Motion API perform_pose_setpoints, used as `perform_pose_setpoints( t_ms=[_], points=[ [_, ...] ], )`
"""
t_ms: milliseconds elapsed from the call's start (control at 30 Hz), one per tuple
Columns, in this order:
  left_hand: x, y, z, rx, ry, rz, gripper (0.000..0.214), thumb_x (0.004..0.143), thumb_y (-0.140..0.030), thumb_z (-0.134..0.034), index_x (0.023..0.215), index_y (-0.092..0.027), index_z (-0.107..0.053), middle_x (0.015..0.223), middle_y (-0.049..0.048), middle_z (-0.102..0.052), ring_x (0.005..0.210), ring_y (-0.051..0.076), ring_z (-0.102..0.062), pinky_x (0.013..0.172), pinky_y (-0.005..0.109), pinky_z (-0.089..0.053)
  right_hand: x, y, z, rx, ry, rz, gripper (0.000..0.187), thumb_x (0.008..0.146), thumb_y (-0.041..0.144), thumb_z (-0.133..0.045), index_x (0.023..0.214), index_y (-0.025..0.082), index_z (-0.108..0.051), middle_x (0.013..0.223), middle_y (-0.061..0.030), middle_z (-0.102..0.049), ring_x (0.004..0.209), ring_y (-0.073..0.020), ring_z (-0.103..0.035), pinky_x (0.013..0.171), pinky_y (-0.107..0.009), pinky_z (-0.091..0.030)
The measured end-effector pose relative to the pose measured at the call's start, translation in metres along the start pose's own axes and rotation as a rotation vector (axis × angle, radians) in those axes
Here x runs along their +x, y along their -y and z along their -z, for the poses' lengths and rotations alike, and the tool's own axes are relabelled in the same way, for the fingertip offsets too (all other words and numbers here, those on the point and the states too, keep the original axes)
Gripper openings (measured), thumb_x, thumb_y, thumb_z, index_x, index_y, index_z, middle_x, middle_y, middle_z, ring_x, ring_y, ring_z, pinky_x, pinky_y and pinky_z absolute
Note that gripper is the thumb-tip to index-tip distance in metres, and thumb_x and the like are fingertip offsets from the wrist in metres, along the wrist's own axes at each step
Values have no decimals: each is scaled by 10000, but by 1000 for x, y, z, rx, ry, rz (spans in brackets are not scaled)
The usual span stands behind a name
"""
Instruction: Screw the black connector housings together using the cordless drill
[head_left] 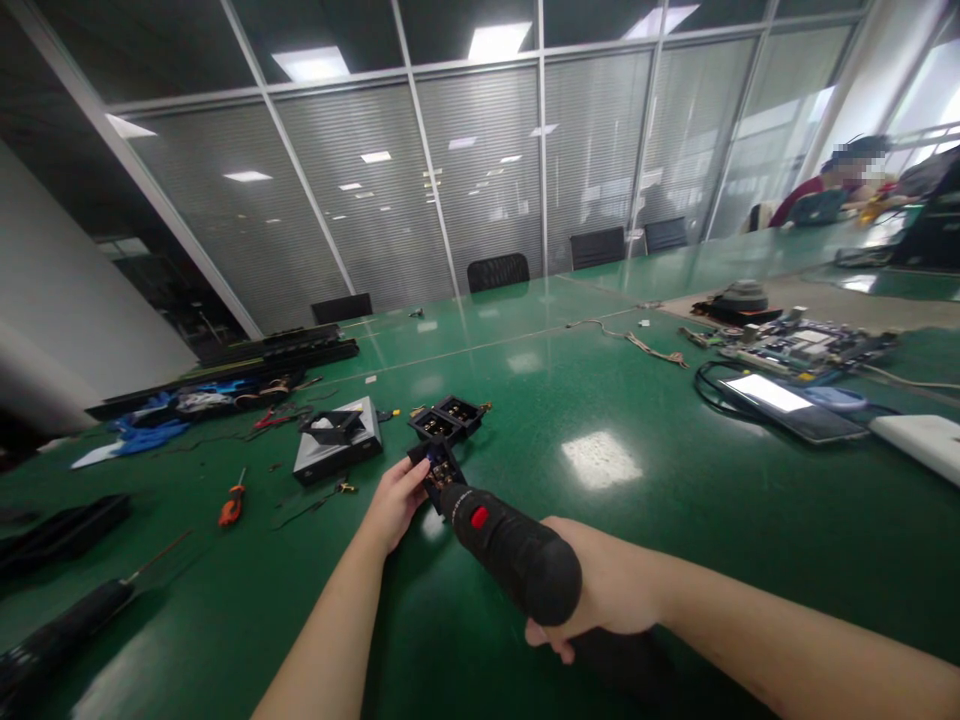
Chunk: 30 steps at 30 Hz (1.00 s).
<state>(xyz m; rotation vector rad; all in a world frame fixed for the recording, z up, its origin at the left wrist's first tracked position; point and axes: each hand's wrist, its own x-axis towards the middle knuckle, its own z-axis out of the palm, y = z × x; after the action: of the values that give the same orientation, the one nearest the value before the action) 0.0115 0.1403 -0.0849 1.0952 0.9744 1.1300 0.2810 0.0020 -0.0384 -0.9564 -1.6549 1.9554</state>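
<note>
My right hand (pixel 592 580) is closed round the grip of a black cordless drill (pixel 510 550) with a red button. The drill's nose points forward and left at a small black frame with metal parts inside (pixel 442 468). Whether its tip touches the frame is hidden behind the drill body. My left hand (pixel 396 500) pinches that frame by its left edge, thumb on top. Just beyond it, and partly overlapped by it, lie two joined black frames (pixel 450 418) of a similar kind, with brassy bits inside.
Left of the hands are a silver-grey box (pixel 341 450), an orange-handled screwdriver (pixel 233 500) and a long black tool (pixel 75 625). To the right lie a phone (pixel 795 405), a circuit board (pixel 810 345) and a white cable (pixel 645 345). A person (pixel 810 195) sits at the far right.
</note>
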Motion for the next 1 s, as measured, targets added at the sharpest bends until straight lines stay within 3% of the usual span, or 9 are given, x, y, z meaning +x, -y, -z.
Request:
perform_pose_setpoints(
  t_ms=[1000],
  points=[
    [5, 6, 7, -20, 15, 13, 486, 707, -462, -969, 1034, -146, -798, 932, 88, -796, 833, 223, -722, 800, 327, -547, 0, 0, 0, 6, 17, 32, 322, 683, 323, -910, 698, 146, -642, 615, -11, -670, 535, -132, -639, 516, -224, -520]
  ],
)
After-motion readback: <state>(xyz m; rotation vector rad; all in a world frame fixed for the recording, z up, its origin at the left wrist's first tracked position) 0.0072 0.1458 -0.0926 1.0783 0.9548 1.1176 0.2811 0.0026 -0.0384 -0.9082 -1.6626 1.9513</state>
